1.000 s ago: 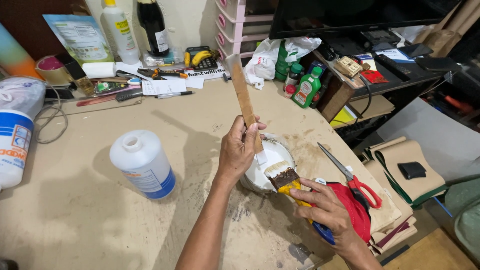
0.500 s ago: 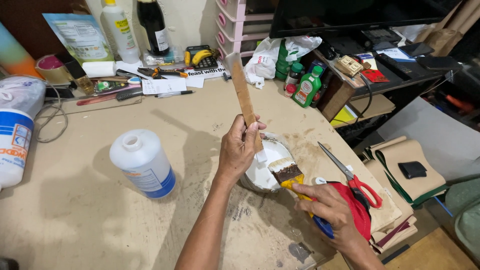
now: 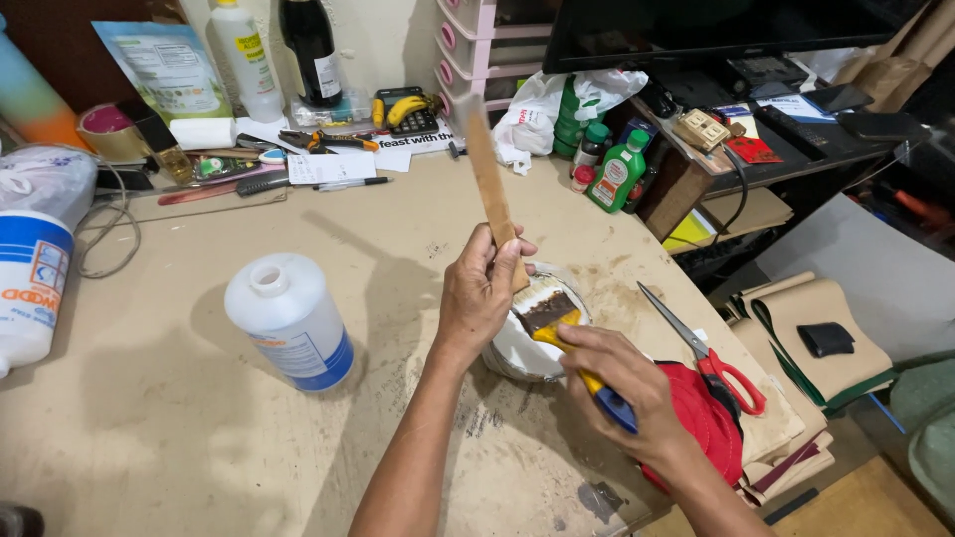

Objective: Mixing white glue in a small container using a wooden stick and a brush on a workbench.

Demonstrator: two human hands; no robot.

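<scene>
An open white bottle (image 3: 289, 320) stands on the table (image 3: 149, 418), left of the hands. The left hand (image 3: 479, 293) is closed around a wooden strip (image 3: 488, 179), held upright above a white bowl (image 3: 517, 350). The right hand (image 3: 631, 390) grips a brush (image 3: 560, 325), bristles against the strip's lower end. Red-handled scissors (image 3: 708, 356) lie just right.

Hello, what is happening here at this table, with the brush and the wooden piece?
A person holds a thin wooden strip upright in the left hand and a paintbrush with a yellow and blue handle in the right hand. The bristles sit at the lower end of the strip, just above a small white bowl with white liquid. An open white bottle stands to the left on the table, and red-handled scissors lie to the right.
</scene>
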